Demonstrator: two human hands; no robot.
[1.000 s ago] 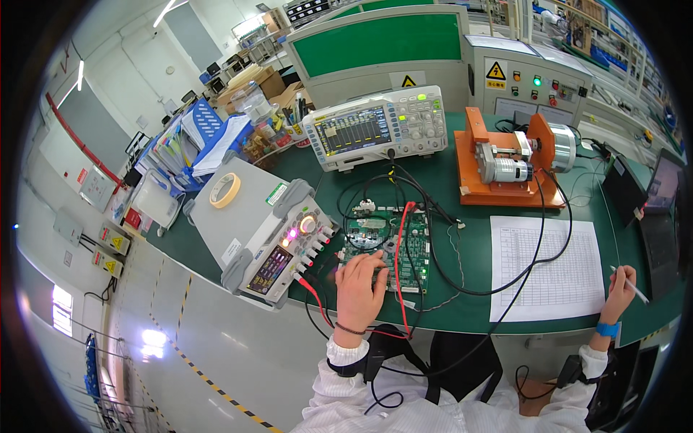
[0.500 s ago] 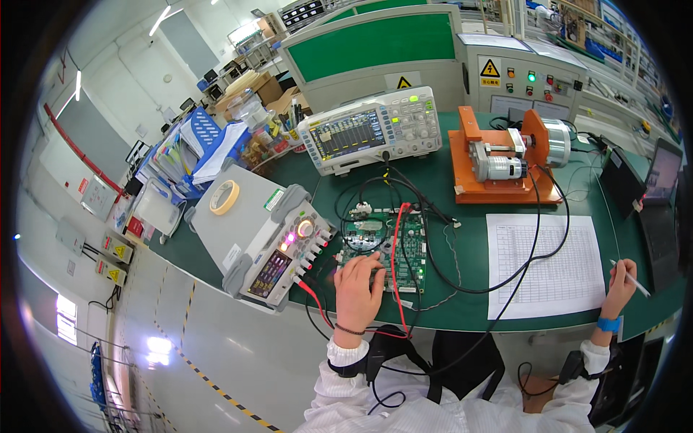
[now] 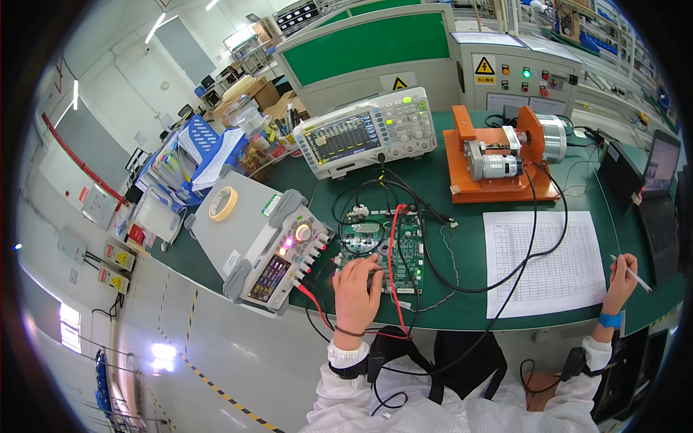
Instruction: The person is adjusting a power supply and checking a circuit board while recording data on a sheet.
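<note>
A green circuit board (image 3: 404, 249) lies on the table in front of me, with black cables and a red lead crossing over it. Over its lower left part rests my left hand (image 3: 356, 294), fingers stretched forward and thumb apart; the fingertips touch or hover just above the components, and I cannot tell which. At the right, my right hand (image 3: 619, 285) is closed around a white pen (image 3: 635, 278), beside the printed table sheet (image 3: 545, 289). The pen points up and left, off the paper's right edge.
A grey power supply (image 3: 253, 238) with a tape roll (image 3: 223, 204) on top stands left of the board. Behind are an oscilloscope (image 3: 368, 133) and an orange motor stand (image 3: 491, 169). A laptop (image 3: 657, 187) sits far right. Loose black cables (image 3: 469, 291) loop across the sheet.
The view has shifted slightly. The pulses on the oscilloscope screen look differently spaced. Both hands keep nearly the same places, the pen still in the right one.
</note>
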